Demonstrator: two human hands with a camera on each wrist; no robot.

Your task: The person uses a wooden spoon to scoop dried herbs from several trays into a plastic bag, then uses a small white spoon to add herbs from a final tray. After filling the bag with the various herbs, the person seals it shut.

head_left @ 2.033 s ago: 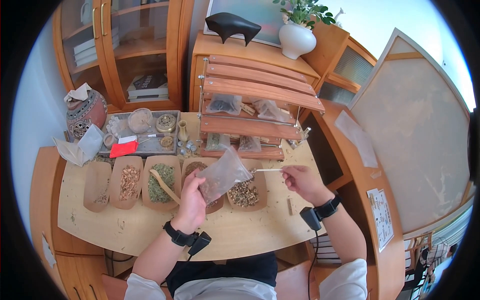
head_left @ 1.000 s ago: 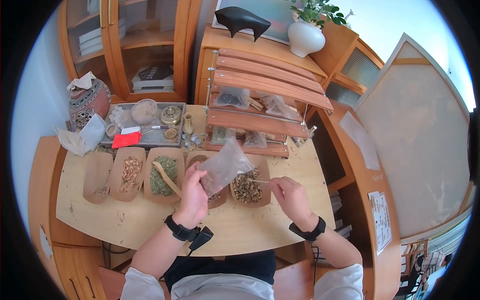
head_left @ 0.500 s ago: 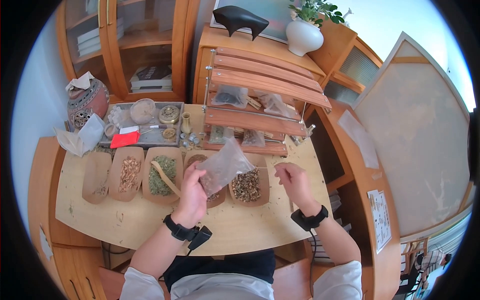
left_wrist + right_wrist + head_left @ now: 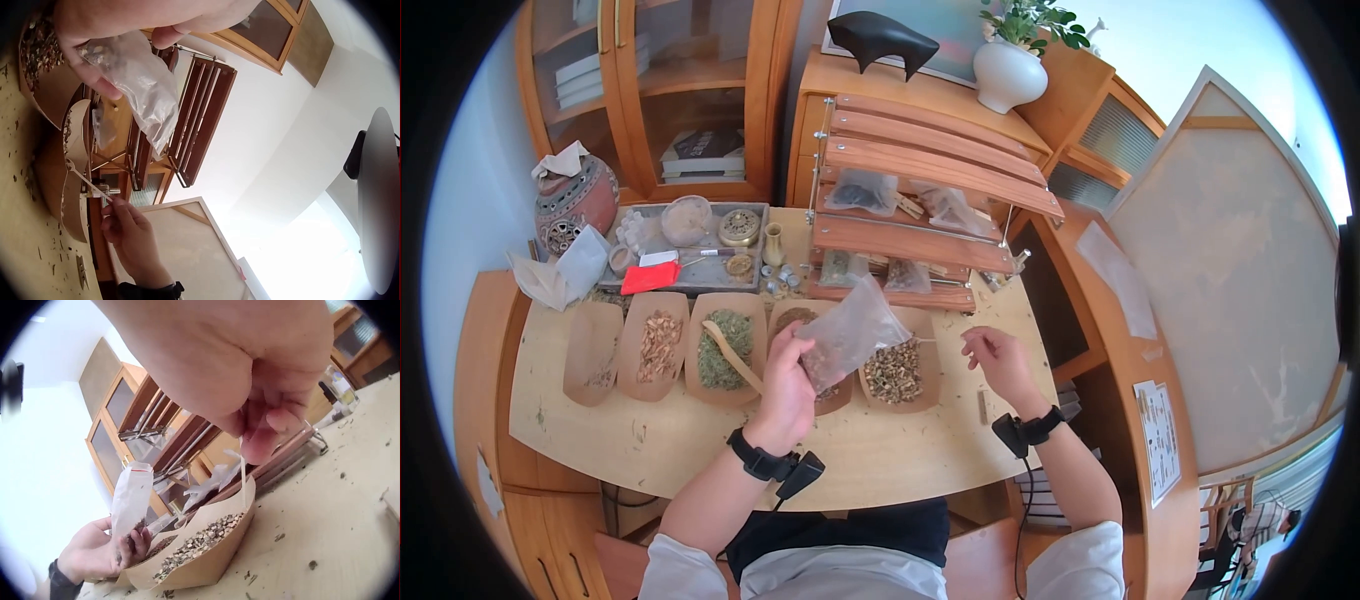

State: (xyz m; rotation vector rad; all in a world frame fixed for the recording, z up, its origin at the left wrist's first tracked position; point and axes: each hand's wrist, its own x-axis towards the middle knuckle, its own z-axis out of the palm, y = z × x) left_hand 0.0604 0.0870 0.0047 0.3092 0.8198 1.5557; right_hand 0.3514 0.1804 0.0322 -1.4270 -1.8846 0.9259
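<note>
My left hand grips a clear zip bag by its lower end, with some dark plant bits at the bottom. The bag tilts up and right, above the trays. My right hand pinches the end of a thin, pale, small-headed spoon. In the right wrist view the spoon's stick reaches down by the far end of the rightmost paper tray. That tray holds chopped, mixed brown and pale plant pieces. Another tray with reddish-brown bits lies partly hidden behind the bag.
Further left stand trays of green herb with a wooden scoop, pale chips and a few scraps. A slatted wooden rack with filled bags rises behind. A clothespin lies right of the trays.
My right hand dipped the spoon over the rightmost tray's pieces, then drew back up and right. My left hand keeps holding the bag. The head view shifted a little.
</note>
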